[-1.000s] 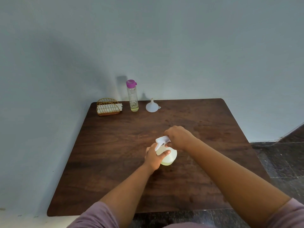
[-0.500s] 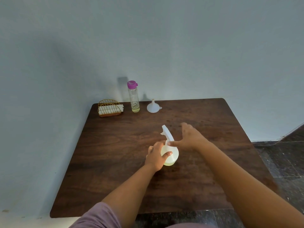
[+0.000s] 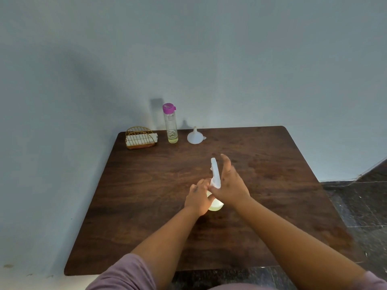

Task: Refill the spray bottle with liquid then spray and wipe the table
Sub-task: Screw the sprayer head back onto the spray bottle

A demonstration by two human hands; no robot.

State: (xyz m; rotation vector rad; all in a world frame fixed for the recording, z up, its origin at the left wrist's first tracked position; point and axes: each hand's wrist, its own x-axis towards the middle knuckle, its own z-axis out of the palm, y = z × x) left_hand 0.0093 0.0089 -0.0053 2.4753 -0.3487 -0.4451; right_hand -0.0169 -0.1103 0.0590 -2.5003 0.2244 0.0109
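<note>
While the spray bottle (image 3: 215, 204) stands near the middle of the table (image 3: 146, 195), both hands of the person are on it. The left hand (image 3: 198, 198) is closed around the round pale body of the bottle, and its fingers wrap the side, so only the lower right part of the body shows. The right hand (image 3: 229, 185) touches the white spray head (image 3: 215, 174) from the right side. Its thumb presses at the base of the head, near the neck, and its fingers are stretched out and point away from the person, along the head. This hand is mostly open and does not wrap the head. The spray head is upright on the bottle and its long part points to the far edge of the table.

At the far edge, well apart from the hands, three things stand in a row. A gold wire holder (image 3: 139, 139) is on the left, with something white inside. Just beside it stands a tall clear bottle (image 3: 171, 127) with a pink cap (image 3: 168, 107), upright, with a little yellowish liquid at the bottom. To the right of it a white funnel (image 3: 195, 137) rests with its wide mouth down and its spout up.

The table is dark brown wood and stands against a pale wall (image 3: 209, 49). Mauve sleeves (image 3: 125, 275) show at the bottom, and a dark tiled floor (image 3: 356, 206) is at the right
</note>
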